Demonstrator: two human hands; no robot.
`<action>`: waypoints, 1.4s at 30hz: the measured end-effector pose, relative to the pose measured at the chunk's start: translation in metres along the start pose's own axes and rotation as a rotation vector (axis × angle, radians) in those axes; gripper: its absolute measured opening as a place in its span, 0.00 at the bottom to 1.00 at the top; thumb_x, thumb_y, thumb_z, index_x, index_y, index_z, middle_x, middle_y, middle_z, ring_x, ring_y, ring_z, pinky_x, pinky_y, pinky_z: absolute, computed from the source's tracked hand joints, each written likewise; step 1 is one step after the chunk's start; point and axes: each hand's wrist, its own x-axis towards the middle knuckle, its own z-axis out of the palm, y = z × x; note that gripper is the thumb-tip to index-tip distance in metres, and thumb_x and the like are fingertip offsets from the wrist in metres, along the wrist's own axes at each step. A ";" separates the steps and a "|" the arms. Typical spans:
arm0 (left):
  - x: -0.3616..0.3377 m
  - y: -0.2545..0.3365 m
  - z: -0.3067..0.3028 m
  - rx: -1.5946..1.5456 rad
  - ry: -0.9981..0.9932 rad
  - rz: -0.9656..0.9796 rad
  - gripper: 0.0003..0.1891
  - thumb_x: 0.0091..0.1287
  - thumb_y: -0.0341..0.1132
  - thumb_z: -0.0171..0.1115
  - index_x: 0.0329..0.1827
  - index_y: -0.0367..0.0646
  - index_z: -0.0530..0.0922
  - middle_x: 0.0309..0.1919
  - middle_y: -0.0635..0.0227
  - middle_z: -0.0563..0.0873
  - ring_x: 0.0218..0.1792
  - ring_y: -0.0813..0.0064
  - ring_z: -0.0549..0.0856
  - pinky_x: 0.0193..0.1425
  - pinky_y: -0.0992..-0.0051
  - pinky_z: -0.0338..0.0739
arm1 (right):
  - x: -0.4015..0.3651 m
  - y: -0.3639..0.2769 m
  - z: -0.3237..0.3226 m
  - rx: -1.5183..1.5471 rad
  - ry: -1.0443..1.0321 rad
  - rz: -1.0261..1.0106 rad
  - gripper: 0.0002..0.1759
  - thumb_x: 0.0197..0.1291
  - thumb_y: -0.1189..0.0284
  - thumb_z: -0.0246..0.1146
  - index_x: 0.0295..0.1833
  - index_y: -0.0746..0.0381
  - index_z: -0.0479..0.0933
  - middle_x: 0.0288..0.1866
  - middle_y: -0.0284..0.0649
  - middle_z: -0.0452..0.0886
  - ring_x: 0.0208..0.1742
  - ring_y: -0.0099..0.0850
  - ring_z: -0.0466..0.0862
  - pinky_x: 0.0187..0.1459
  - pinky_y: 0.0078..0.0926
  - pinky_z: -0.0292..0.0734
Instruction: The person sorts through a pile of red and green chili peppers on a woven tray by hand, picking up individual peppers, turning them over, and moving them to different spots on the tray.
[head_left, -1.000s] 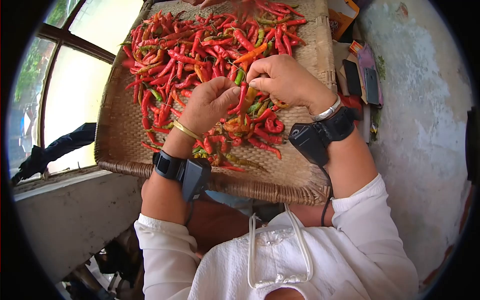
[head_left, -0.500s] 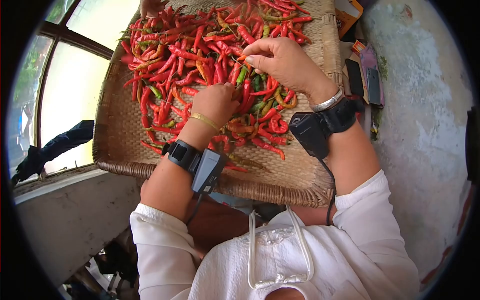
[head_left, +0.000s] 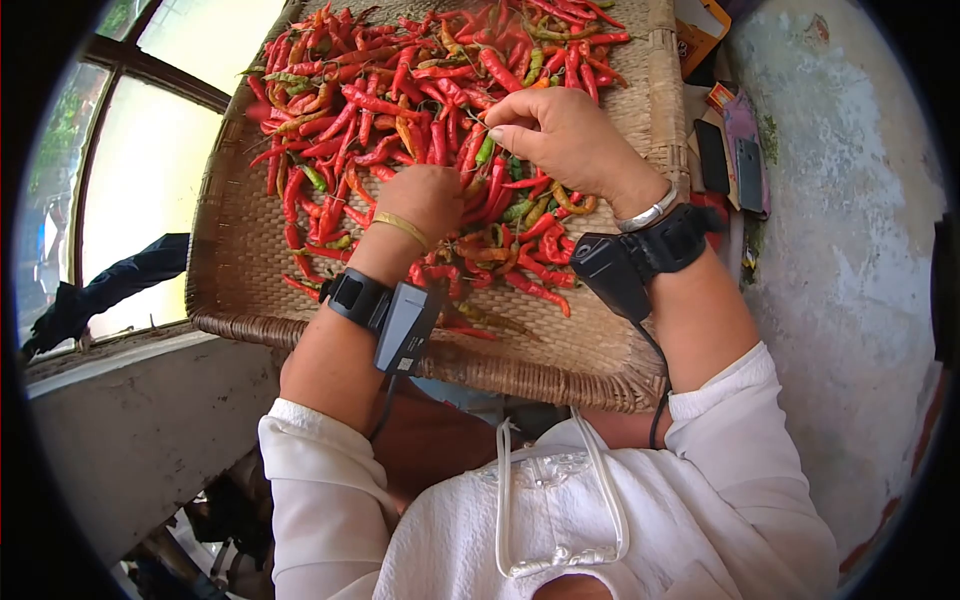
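Red chili peppers, with a few green and orange ones among them, lie heaped in a woven basket tray. My left hand is closed low over the middle of the heap, its fingertips hidden behind the back of the hand. Just to its right and farther up, my right hand has thumb and forefinger pinched together above the peppers. Whatever is between those fingertips is too small to name. Under my right palm lie green chili peppers and red ones.
A window stands on the left, with dark cloth on its sill. Right of the tray are two phones and an orange box, beside a worn wall. Black devices with cables are strapped to both wrists.
My left hand has shifted slightly left. My right hand has lowered a little, and the orange piece at its fingertips no longer shows. Another person's hand at the top left has left view.
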 end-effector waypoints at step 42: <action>0.007 0.007 0.022 0.010 -0.015 0.268 0.08 0.46 0.37 0.63 0.26 0.43 0.78 0.24 0.59 0.80 0.31 0.58 0.80 0.34 0.62 0.74 | 0.003 -0.002 -0.013 -0.033 -0.228 0.187 0.12 0.48 0.66 0.64 0.35 0.62 0.80 0.25 0.43 0.79 0.32 0.32 0.81 0.35 0.29 0.75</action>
